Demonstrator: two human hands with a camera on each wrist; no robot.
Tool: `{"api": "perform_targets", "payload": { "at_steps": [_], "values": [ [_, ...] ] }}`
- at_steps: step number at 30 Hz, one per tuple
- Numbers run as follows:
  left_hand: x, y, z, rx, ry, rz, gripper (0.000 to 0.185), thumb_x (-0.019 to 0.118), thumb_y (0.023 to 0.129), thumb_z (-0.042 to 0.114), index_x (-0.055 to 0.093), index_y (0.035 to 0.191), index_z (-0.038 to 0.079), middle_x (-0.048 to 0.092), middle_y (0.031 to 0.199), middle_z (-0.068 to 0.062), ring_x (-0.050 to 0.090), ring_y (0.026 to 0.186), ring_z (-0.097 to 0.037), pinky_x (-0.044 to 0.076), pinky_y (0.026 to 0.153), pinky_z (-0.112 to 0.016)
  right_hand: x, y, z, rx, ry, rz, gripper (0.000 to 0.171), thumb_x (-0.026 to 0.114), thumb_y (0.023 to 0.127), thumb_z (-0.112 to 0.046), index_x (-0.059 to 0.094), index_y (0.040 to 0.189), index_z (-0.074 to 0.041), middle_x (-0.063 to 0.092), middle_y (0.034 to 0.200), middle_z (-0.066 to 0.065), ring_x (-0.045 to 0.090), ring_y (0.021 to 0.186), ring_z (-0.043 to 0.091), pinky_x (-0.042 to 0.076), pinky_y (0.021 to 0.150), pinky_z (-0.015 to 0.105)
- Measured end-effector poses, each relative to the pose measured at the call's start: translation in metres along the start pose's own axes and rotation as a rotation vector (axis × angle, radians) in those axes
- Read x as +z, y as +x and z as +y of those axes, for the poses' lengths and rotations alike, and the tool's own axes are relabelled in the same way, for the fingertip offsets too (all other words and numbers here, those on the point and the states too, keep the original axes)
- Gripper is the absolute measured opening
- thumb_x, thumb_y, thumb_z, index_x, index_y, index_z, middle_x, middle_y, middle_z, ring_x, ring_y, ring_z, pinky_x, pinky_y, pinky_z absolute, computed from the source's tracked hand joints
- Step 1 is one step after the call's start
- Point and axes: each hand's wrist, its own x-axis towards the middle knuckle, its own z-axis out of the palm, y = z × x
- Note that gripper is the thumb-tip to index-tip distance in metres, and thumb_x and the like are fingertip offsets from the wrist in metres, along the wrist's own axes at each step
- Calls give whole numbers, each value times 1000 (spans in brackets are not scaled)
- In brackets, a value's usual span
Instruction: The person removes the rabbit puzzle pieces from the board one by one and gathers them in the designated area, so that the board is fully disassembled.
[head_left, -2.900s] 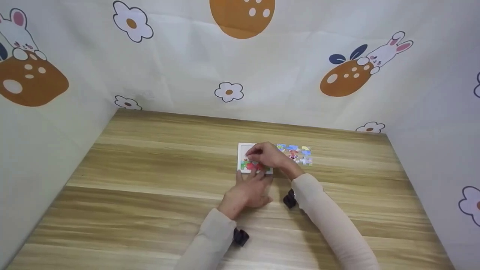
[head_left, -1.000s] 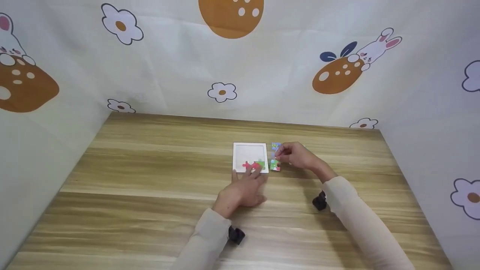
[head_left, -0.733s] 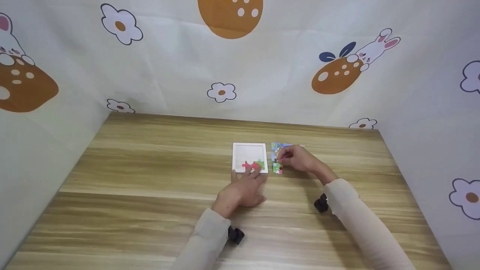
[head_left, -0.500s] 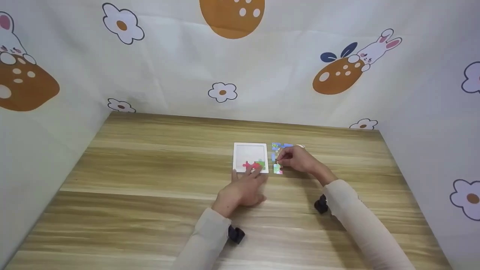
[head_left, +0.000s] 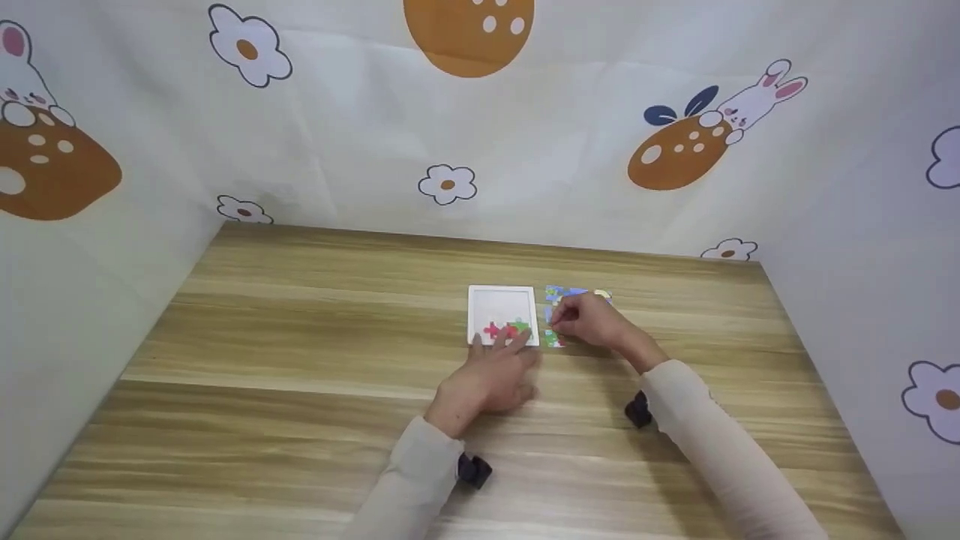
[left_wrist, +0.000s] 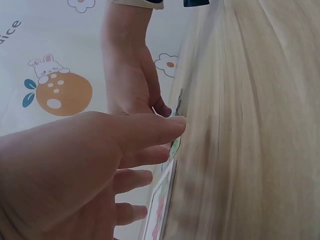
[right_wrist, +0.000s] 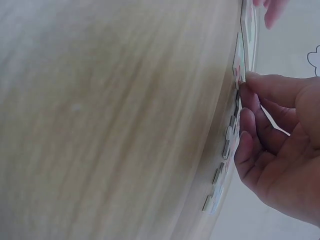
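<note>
Puzzle pieces (head_left: pixel 577 298), small, flat and brightly printed, lie in a loose cluster on the pale wood-grain table (head_left: pixel 300 360), just at three o'clock of the white square tray (head_left: pixel 501 291). Right hand (head_left: pixel 592 321) sits on top of that cluster, fingertips curled down at a piece along its nine o'clock edge; whether the piece is actually pinched I cannot tell. Left hand (head_left: pixel 491 379) lies at six o'clock of the tray, fingers straight and spread, tips pressing its near rim. So the right is the nearer hand, and the tray lies directly at nine o'clock from it. Red and green pieces (head_left: pixel 506 330) already fill the tray's near row; the rest shows smooth white.
</note>
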Motion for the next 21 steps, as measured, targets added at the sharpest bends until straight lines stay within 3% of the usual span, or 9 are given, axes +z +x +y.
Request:
{"api": "perform_targets", "payload": {
  "at_steps": [7,16,21],
  "values": [
    [3,1,8,13,38,17,56,55,101,38,43,152,17,24,167,-7,21,154,-38,16,122,-66,2,-4,1,26,14,-2,8,74,89,-8,72,96,-4,73,96,9,64,83,13,54,80,29],
    [11,2,11,-13,90,130,47,55,101,36,52,143,16,36,162,-10,35,148,-36,27,119,-64,0,1,-8,-2,30,39,9,72,93,-13,73,98,-5,73,97,9,66,87,13,56,83,29],
    [14,3,12,-46,118,127,51,56,100,38,50,145,15,37,159,-11,38,145,-34,32,116,-63,1,10,-19,16,52,48,10,69,94,-12,74,100,-6,74,99,9,66,87,14,55,82,28]
  ]
}}
